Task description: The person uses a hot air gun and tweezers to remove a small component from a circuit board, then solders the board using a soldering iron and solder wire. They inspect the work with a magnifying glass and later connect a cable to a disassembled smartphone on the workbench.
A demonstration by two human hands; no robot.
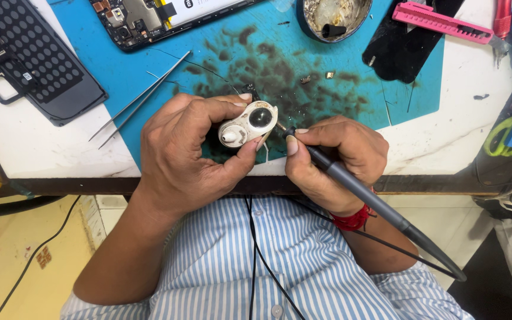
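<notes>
**Probe tip meeting a small white device over the repair mat**

The left hand (194,148) is gripping a small white oval device (247,125) — thumb and fingers clamped around its edges, its dark round lens-like part and a white nub facing up. The right hand (333,160) is pinching a slim grey probe (351,186) like a pen, fingers closed tight on the shaft, its tip touching or sitting just beside the device's right end; whether it is making real contact is too fine to tell. A dark cable is trailing from the probe's rear toward the person's striped shirt.

Both hands are working at the near edge of a stained blue mat (120,77) on the white bench. Steel tweezers (140,98) are lying on the mat to the left, well apart from the hands. An opened phone (149,21) is resting at the top, a perforated black back panel (37,59) at far left, a round dish of residue (333,16) above, and a pink utility knife (440,22) at upper right.

Judging by the pose, the step in hand is working a point at the device's end — the next move is calling for a steady left grip and a small, precise placement of the tip.
</notes>
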